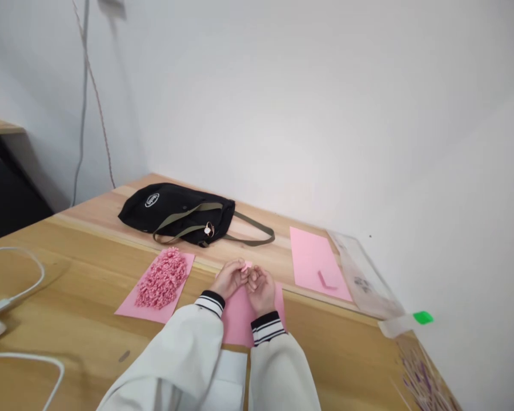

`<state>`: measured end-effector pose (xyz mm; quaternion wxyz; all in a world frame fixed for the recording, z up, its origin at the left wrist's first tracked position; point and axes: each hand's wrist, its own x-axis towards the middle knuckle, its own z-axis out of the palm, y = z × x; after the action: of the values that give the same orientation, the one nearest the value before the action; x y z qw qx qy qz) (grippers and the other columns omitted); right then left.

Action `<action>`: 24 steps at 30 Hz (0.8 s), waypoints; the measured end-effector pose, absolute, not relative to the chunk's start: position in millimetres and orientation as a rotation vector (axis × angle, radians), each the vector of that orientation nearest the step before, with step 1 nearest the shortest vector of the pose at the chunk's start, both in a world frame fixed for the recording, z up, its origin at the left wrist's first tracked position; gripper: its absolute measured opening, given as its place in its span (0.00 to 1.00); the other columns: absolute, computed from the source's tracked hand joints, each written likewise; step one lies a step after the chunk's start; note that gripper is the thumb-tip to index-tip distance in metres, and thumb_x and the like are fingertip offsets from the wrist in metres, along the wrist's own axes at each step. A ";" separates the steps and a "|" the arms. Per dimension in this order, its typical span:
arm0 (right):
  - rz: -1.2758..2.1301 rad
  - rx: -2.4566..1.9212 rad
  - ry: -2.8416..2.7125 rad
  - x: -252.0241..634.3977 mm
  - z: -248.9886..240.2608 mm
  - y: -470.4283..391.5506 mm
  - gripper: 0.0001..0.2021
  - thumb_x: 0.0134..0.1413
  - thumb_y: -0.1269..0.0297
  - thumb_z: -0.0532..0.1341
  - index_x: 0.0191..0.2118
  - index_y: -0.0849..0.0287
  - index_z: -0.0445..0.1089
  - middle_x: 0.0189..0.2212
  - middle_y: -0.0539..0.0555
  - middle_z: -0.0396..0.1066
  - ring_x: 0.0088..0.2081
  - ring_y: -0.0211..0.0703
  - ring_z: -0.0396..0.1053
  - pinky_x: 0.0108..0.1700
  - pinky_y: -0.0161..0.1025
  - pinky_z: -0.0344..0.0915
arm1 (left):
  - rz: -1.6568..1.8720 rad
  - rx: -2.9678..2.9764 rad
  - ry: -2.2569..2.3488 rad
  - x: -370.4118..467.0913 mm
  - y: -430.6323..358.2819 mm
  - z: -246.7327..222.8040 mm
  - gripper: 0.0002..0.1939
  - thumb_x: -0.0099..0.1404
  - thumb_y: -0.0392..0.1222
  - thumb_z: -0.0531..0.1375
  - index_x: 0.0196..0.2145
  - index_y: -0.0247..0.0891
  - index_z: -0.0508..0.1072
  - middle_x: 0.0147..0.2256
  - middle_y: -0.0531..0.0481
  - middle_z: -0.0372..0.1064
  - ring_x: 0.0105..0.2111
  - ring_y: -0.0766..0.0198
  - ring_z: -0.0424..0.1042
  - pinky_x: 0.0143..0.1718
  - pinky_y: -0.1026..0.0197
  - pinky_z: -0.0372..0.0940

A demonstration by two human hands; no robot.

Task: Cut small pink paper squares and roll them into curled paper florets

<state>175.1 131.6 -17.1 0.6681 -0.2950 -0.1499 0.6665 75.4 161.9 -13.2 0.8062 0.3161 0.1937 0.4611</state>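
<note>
My left hand and my right hand meet over a pink sheet at the middle of the table. The left fingers pinch a small pink piece, probably paper. Curled fingers of the right hand come close to that piece; whether they grip anything is hidden. To the left, a heap of pink curly pieces lies on another pink sheet. Below my hands, between the sleeves, is a white flat item.
A black bag with olive straps lies behind my hands. At the right are a pink sheet with a folded strip, a clear plastic sleeve and thin sticks. White cables cross the left side.
</note>
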 end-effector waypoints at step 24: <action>1.415 -0.727 -0.615 169.9 -18.8 128.1 0.12 0.41 0.59 0.64 0.22 0.60 0.62 0.12 0.43 0.58 0.13 0.26 0.49 0.15 0.29 0.43 | 1.018 0.618 0.528 78.0 160.5 -9.6 0.08 0.46 0.36 0.60 0.18 0.34 0.62 0.13 0.58 0.55 0.12 0.76 0.53 0.12 0.72 0.46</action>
<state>169.9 128.1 -18.8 0.6579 -0.3209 -0.2714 0.6249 78.0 160.5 -9.6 0.7951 0.2877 0.2459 0.4738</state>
